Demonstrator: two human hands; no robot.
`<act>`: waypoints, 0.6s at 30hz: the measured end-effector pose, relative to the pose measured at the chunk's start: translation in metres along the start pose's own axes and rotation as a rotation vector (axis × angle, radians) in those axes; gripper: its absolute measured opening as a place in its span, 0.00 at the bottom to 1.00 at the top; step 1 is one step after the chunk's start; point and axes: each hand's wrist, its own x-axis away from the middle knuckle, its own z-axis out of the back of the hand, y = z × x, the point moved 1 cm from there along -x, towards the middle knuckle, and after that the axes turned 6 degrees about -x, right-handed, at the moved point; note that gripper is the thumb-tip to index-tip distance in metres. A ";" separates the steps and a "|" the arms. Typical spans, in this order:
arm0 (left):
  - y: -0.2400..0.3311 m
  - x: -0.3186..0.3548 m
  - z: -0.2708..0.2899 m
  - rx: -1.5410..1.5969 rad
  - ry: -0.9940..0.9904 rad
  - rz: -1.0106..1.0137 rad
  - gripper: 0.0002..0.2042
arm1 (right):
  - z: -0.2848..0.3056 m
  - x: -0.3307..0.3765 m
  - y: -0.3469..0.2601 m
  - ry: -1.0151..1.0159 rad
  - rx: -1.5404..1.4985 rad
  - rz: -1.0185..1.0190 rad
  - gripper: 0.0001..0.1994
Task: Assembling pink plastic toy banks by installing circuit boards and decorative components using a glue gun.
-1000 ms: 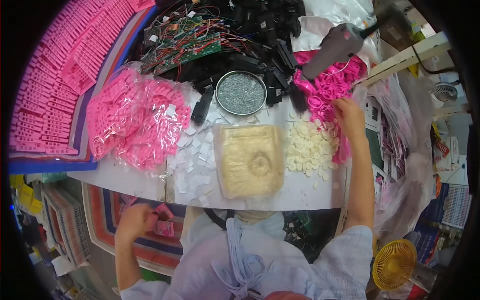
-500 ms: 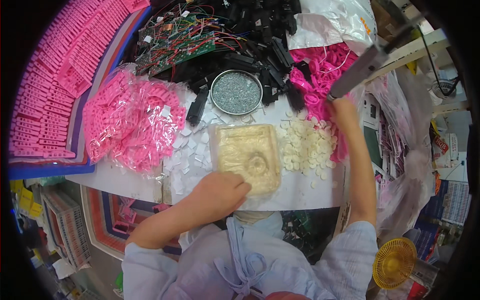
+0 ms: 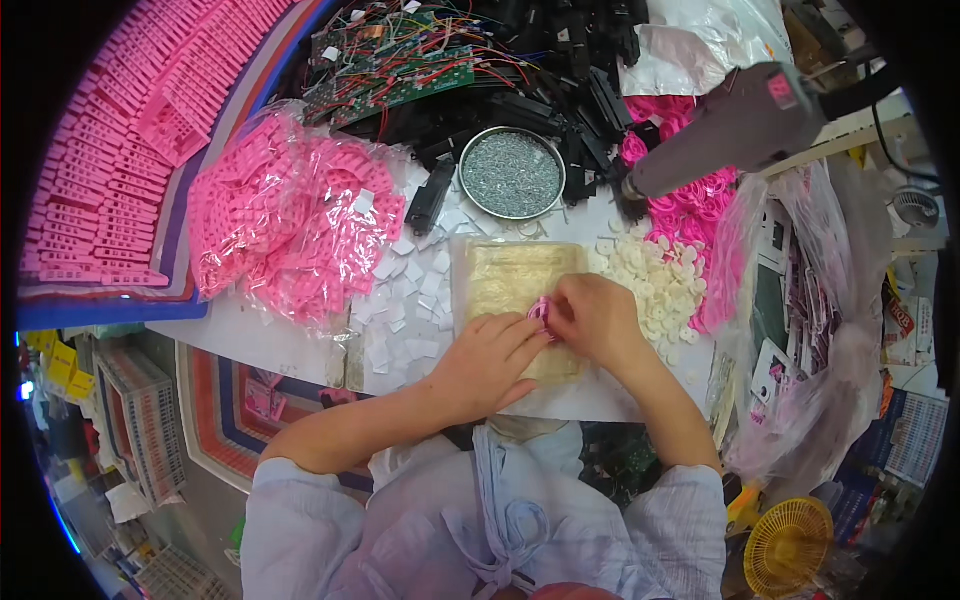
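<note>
My right hand [image 3: 598,318] pinches a small pink ring-shaped part [image 3: 541,309] over a tan block wrapped in clear film [image 3: 520,264]. From the left, my left hand [image 3: 488,362] reaches across the block. Its fingers are stretched out, the tips against the pink part, and the thumb lies apart. Fingers partly cover the pink part and the block's front half. Just right of the block lie several cream discs [image 3: 655,285]. Behind them is a heap of bright pink rings [image 3: 690,200]. A grey power screwdriver [image 3: 730,130] hangs over that heap, out of both hands.
A round metal dish of small screws [image 3: 512,173] stands behind the block. White paper squares [image 3: 408,300] and bagged pink parts [image 3: 300,220] lie left. Wired green circuit boards [image 3: 410,80] and black parts [image 3: 432,195] fill the back. A blue crate [image 3: 180,310] holds pink panels.
My right hand has come from the screwdriver at the pink heap to the block, bringing a pink part. The screwdriver hangs free. My left hand has moved right, its fingers now extended.
</note>
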 end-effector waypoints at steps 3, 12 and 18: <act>-0.005 0.005 -0.007 -0.062 -0.113 0.010 0.32 | 0.002 -0.007 -0.011 -0.141 0.087 -0.015 0.08; 0.002 0.002 -0.011 -0.050 -0.312 0.100 0.33 | 0.007 -0.025 -0.019 -0.318 0.202 -0.088 0.06; -0.015 0.021 0.057 -0.054 0.151 -0.059 0.32 | 0.019 -0.013 -0.015 -0.197 0.001 -0.044 0.12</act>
